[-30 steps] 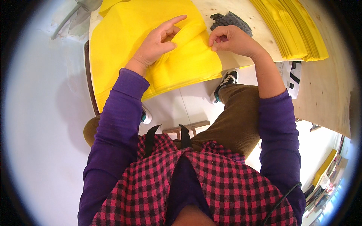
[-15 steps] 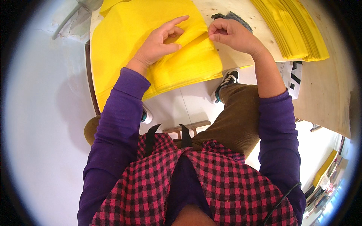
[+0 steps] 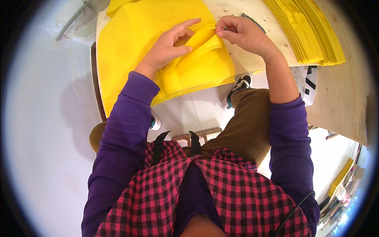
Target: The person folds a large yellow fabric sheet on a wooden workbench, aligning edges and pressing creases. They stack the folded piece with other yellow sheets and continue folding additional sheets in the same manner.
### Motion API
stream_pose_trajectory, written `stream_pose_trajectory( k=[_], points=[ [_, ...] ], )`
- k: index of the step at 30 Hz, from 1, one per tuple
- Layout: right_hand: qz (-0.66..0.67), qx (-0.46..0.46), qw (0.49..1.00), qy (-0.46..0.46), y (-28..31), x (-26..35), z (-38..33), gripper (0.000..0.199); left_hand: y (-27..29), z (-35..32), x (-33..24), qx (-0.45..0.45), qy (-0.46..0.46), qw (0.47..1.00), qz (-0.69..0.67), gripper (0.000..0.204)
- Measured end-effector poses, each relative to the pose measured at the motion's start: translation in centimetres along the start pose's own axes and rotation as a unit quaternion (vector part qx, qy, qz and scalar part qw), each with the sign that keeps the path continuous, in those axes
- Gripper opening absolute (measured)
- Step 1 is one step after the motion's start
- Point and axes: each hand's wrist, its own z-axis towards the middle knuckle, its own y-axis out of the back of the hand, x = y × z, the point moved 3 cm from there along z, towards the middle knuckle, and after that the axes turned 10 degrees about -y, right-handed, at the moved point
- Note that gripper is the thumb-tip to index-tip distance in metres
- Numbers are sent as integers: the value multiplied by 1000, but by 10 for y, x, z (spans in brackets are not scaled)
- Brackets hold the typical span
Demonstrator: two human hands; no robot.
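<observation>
A stack of yellow cloth (image 3: 130, 47) lies over the near left part of the wooden table, its front edge hanging toward my knees. My left hand (image 3: 167, 49) rests on the top layer with index finger stretched out and thumb apart. Between that thumb and index finger the top piece is creased into a raised fold. At the stack's right edge my right hand (image 3: 242, 36) is closed in a pinch, thumb against index finger, on the end of the folded yellow cloth (image 3: 205, 41). Its fingertips hide the exact grip.
More yellow cloth (image 3: 302, 31) is piled in neat layers at the right of the wooden tabletop (image 3: 339, 91). A dark strip (image 3: 252, 21) shows behind my right hand. Under the table edge sits a white printed box or bag (image 3: 310, 85). A pale wall (image 3: 51, 118) stands at left.
The fold between my hands has risen and turned over more, showing a flap at its right end. My right hand has shifted slightly left and now covers most of the dark thing behind it.
</observation>
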Motion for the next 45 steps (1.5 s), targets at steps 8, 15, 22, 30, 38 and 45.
stream_pose_trajectory(
  k=[8,15,22,30,38,45],
  points=[
    [167,12,986,-19,-9,-2,2,17,-1,1,-2,2,-9,1000,22,73],
    [265,24,963,-45,-9,-8,-4,27,-3,0,-5,-4,-36,995,93,76],
    [412,35,908,-61,-14,-9,-8,34,-14,1,-27,39,-82,961,260,84],
    [459,39,886,-51,-12,-10,-13,38,-33,1,-42,50,-75,926,366,77],
    [260,-37,965,24,-8,-9,-15,50,-18,-10,-24,-30,47,960,273,65],
    [155,-105,981,-53,-23,-10,5,47,-19,-7,-14,-63,-36,983,170,62]
  ],
)
